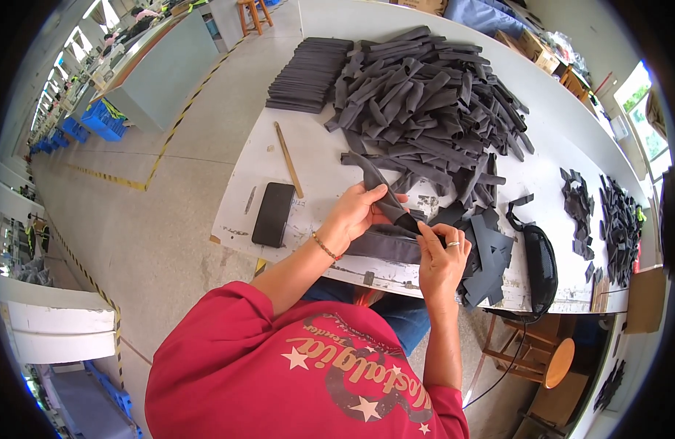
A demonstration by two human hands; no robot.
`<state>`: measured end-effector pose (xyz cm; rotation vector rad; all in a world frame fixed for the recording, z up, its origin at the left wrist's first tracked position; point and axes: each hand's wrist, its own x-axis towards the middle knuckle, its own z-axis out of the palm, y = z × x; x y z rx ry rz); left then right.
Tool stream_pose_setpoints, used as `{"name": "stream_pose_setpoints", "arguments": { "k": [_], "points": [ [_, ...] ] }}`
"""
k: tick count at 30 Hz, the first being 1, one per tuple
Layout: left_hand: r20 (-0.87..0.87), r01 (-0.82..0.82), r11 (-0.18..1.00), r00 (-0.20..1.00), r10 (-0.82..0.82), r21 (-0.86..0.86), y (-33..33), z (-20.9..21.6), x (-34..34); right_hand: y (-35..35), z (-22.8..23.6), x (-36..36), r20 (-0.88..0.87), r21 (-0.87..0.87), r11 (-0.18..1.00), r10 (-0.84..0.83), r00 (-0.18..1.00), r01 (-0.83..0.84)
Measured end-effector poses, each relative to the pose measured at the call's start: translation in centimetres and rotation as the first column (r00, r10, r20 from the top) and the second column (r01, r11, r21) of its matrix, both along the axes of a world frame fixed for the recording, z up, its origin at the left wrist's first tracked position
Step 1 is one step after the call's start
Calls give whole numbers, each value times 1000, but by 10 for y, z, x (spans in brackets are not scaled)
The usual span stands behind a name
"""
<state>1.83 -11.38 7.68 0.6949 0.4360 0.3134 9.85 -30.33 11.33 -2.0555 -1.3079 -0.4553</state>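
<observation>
A dark grey fabric tube (382, 192) is held up over the table's near edge between my two hands. My left hand (356, 210) grips it along its length, thumb on top. My right hand (441, 257) pinches its lower end, where a black piece (407, 222) shows; whether that piece is separate I cannot tell. Beneath my hands lies a flat dark fabric strip (385, 247) along the table edge. Flat black sheet pieces (487, 252) are stacked loosely beside my right hand. Beyond, a large heap of dark grey fabric tubes (432, 102) covers the middle of the table.
Neatly stacked tubes (308, 73) lie at the far left. A wooden stick (288, 161) and a black phone (273, 214) rest left of my arm. On the right are a black pouch-like object (540, 271), more dark pieces (620, 227) and a wooden stool (558, 364).
</observation>
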Motion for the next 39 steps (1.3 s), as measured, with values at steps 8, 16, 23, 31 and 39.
{"name": "stream_pose_setpoints", "arguments": {
  "k": [8, 16, 23, 31, 39],
  "points": [
    [33, -73, 997, 997, 73, -1, -12, 13, -2, 2, 2, -5, 76, -1, 1000, -25, 997, 25],
    [95, -108, 994, 990, 106, 15, -15, 14, 0, 4, 0, -4, 36, 36, 999, -25, 999, 23],
    [82, -61, 998, 995, 63, -17, -12, 13, -3, 3, -3, -2, -3, 55, 997, -50, 999, 50],
    [111, -23, 998, 993, 29, -61, -16, 18, -4, 3, -1, -4, 99, 43, 997, -72, 993, 68],
    [154, -48, 991, 986, 67, -127, -20, 21, -6, 4, -8, -10, 216, 81, 991, -124, 968, 109]
  ]
}}
